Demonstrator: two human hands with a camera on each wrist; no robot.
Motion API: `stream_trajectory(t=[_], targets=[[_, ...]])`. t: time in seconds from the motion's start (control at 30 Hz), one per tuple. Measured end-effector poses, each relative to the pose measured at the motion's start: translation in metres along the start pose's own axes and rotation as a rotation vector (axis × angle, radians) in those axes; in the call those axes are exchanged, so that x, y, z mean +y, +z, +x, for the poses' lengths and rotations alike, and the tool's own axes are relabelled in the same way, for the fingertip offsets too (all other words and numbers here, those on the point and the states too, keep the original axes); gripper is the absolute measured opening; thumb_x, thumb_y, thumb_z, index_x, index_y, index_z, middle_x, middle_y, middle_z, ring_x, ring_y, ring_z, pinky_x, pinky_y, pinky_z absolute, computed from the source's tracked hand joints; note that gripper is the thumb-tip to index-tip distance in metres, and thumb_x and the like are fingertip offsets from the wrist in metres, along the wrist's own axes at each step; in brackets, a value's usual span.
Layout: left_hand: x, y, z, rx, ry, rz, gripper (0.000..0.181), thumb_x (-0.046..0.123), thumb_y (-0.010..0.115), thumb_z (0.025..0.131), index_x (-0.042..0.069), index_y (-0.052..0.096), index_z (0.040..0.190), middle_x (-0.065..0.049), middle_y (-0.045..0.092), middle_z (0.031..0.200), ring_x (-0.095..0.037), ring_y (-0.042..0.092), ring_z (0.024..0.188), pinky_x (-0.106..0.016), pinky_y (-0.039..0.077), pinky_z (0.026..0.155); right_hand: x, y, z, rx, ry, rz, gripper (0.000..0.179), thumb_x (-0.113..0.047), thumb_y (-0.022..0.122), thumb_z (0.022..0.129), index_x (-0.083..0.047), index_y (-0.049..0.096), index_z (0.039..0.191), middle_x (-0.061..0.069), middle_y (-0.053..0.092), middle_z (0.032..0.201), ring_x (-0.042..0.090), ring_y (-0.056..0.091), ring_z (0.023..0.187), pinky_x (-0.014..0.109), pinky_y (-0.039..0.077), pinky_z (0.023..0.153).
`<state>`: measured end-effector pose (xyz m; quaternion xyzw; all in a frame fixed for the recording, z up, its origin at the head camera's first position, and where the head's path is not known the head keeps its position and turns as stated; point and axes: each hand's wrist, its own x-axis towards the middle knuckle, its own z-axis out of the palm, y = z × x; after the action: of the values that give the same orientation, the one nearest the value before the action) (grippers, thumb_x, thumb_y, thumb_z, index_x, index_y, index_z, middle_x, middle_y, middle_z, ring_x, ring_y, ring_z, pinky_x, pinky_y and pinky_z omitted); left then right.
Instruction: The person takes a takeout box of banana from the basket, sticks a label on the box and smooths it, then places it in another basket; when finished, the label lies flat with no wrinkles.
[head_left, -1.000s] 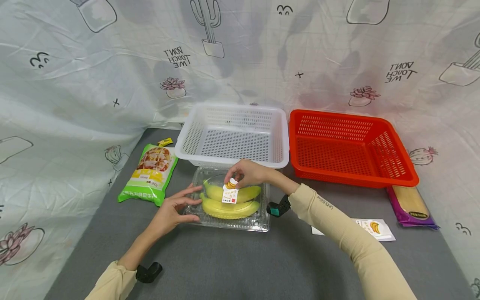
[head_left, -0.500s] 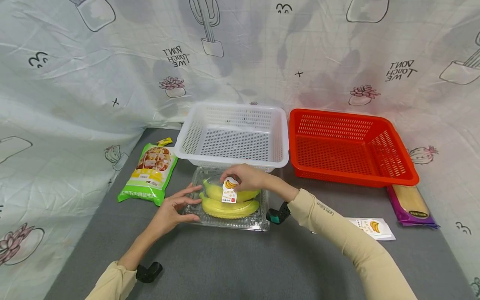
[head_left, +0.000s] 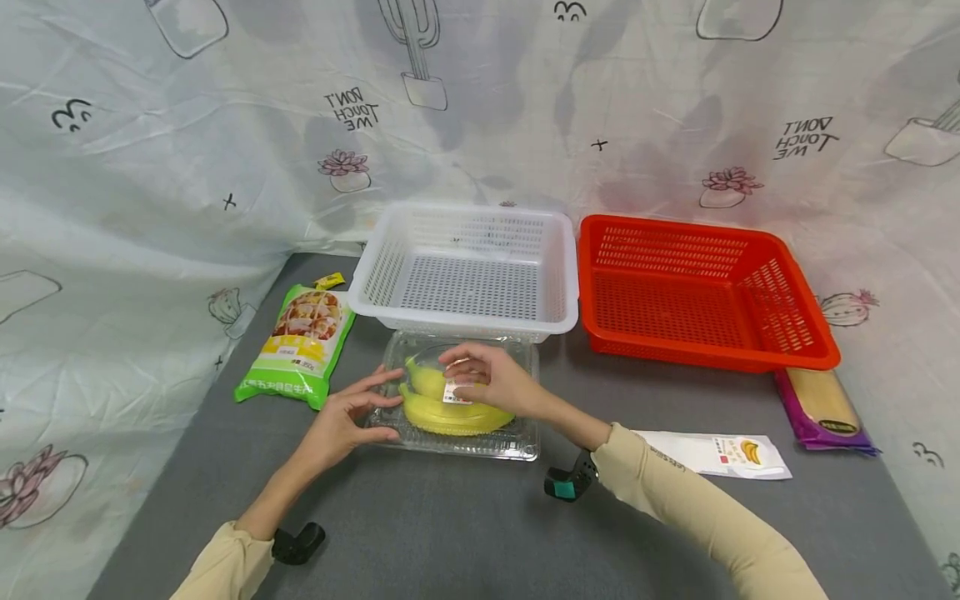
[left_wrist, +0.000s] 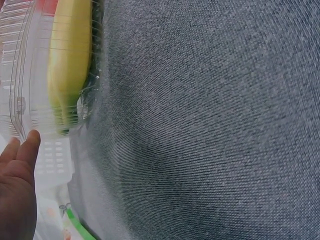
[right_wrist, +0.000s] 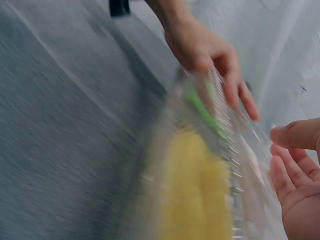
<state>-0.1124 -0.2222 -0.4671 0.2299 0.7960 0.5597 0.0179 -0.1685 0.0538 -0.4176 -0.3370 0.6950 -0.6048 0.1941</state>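
Observation:
A clear plastic clamshell box (head_left: 487,447) with yellow bananas (head_left: 450,417) inside lies on the grey tabletop. My left hand (head_left: 341,425) rests at the box's left end, fingers spread and fairly straight, fingertips at its rim. Over the lid is my right hand (head_left: 498,383), fingers loosely bent. It covers the upper part of a small white label (head_left: 454,393) on the lid. In the right wrist view, the right hand's thumb and fingers (right_wrist: 295,172) are apart beside the lid, with nothing gripped between them. The box is blurred there.
A white basket (head_left: 465,323) stands right behind the box, a red basket (head_left: 705,354) to its right. At left lie a green food bag (head_left: 300,346) and a small yellow packet (head_left: 330,282). A white banana-print strip (head_left: 738,467) and a purple-edged packet (head_left: 825,408) lie at right.
My right hand has let go of the label's top and shifted slightly toward me, now covering most of it. The right forearm moved lower, showing more of the white strip. The left hand stayed put.

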Motion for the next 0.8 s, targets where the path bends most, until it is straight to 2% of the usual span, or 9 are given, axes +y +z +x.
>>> stream_trajectory(t=[0.07, 0.17, 0.43, 0.67, 0.8], targets=[[0.0, -0.001, 0.001, 0.0, 0.001, -0.003, 0.045, 0.002, 0.082, 0.068, -0.004, 0.069, 0.111, -0.015, 0.05, 0.141, -0.036, 0.023, 0.141, -0.018, 0.039, 0.097, -0.001, 0.004, -0.008, -0.031, 0.022, 0.112, 0.043, 0.016, 0.06, 0.086, 0.016, 0.046, 0.127, 0.036, 0.048, 0.128, 0.045, 0.054, 0.114, 0.033, 0.048, 0.093], [0.001, -0.001, 0.001, 0.004, -0.001, -0.001, 0.045, 0.002, 0.082, 0.068, -0.004, 0.069, 0.111, -0.015, 0.05, 0.141, -0.035, 0.024, 0.141, -0.018, 0.038, 0.098, -0.001, 0.008, -0.013, -0.055, 0.051, 0.164, 0.043, 0.016, 0.059, 0.086, 0.017, 0.045, 0.127, 0.037, 0.046, 0.129, 0.046, 0.054, 0.114, 0.034, 0.049, 0.091], [0.001, 0.0, 0.001, 0.0, -0.019, 0.019, 0.045, 0.005, 0.083, 0.068, -0.001, 0.07, 0.111, -0.011, 0.05, 0.141, -0.034, 0.024, 0.141, -0.019, 0.037, 0.1, -0.001, 0.009, -0.01, -0.017, 0.121, 0.077, 0.048, 0.012, 0.063, 0.086, 0.012, 0.045, 0.13, 0.032, 0.05, 0.127, 0.039, 0.058, 0.112, 0.029, 0.05, 0.089], [0.002, 0.0, 0.001, 0.0, -0.025, 0.028, 0.045, 0.005, 0.083, 0.068, -0.001, 0.07, 0.111, -0.011, 0.05, 0.141, -0.034, 0.025, 0.141, -0.043, 0.038, 0.1, 0.001, 0.003, -0.001, 0.039, 0.135, 0.031, 0.058, 0.009, 0.068, 0.084, 0.005, 0.042, 0.136, 0.03, 0.052, 0.126, 0.033, 0.059, 0.113, 0.028, 0.048, 0.092], [0.003, 0.0, 0.001, 0.001, -0.038, 0.032, 0.045, 0.006, 0.083, 0.068, -0.001, 0.07, 0.111, -0.01, 0.05, 0.141, -0.033, 0.025, 0.141, -0.047, 0.037, 0.099, 0.001, 0.001, 0.004, 0.046, 0.124, 0.02, 0.061, 0.009, 0.068, 0.084, 0.008, 0.039, 0.137, 0.031, 0.05, 0.126, 0.036, 0.057, 0.114, 0.029, 0.047, 0.093]])
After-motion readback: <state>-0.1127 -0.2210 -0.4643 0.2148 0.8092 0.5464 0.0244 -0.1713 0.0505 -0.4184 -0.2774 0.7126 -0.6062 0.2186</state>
